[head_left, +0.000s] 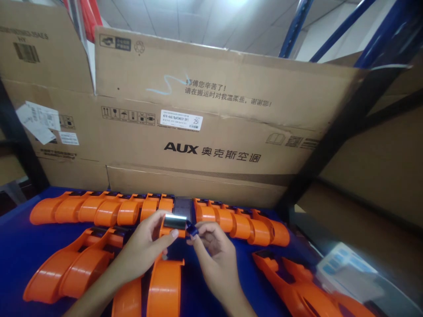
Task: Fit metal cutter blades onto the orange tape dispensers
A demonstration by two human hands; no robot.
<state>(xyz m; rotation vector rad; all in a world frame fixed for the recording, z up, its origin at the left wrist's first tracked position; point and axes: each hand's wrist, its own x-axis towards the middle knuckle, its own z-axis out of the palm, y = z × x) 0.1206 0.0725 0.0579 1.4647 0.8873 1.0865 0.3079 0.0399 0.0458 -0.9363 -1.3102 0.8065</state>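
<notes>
My left hand (150, 246) is closed around the head of an orange tape dispenser (165, 281), its thumb along the front edge. At the top of that head shows a shiny serrated metal blade (175, 217) over a dark strip. My right hand (214, 253) pinches a small dark blue plastic piece (192, 229) between thumb and fingers, right at the blade's right end. Whether the piece is joined to the dispenser I cannot tell. The dispenser's curved orange body hangs down below my left hand, and its handle is partly hidden.
Orange dispensers stand in a back row (107, 212) on the blue table (13, 224), with more at front left (49, 275) and right (297, 286). A dark flat object (183, 208) lies between them. Behind is a cardboard wall (214, 132); a clear-and-white box (350, 273) sits far right.
</notes>
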